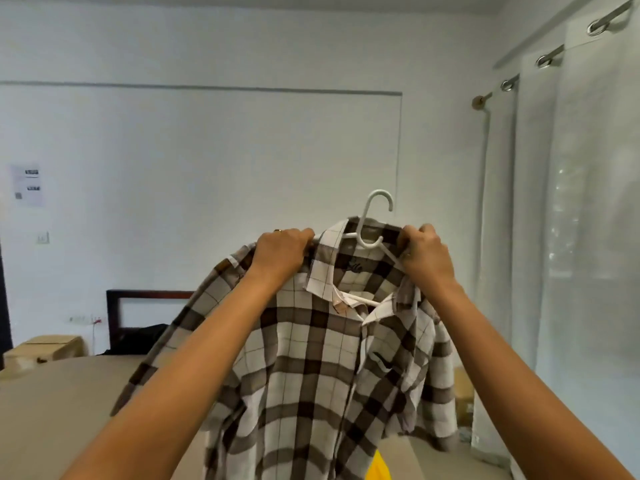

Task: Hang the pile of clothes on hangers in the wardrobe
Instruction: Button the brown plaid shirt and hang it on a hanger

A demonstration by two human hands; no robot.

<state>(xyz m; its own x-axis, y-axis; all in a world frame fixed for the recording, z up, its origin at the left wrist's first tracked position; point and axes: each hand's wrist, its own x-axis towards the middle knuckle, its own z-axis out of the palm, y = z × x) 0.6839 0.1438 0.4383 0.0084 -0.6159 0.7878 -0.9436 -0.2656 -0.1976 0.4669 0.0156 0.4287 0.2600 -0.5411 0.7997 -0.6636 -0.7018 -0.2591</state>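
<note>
A brown and white checked shirt [311, 358] hangs in the air in front of me on a white plastic hanger [372, 216], whose hook sticks up above the collar. My left hand [280, 254] grips the shirt's left shoulder by the collar. My right hand [424, 252] grips the right shoulder together with the hanger's arm. The shirt front is open at the neck and its tail hangs down over the bed. A bit of yellow cloth [379, 467] shows below the shirt. No wardrobe is in view.
A bed with a beige sheet [62, 403] lies below, with a dark headboard [145, 306] at the far wall. A cardboard box [45, 348] stands at the left. White curtains [571, 237] on a rod fill the right side.
</note>
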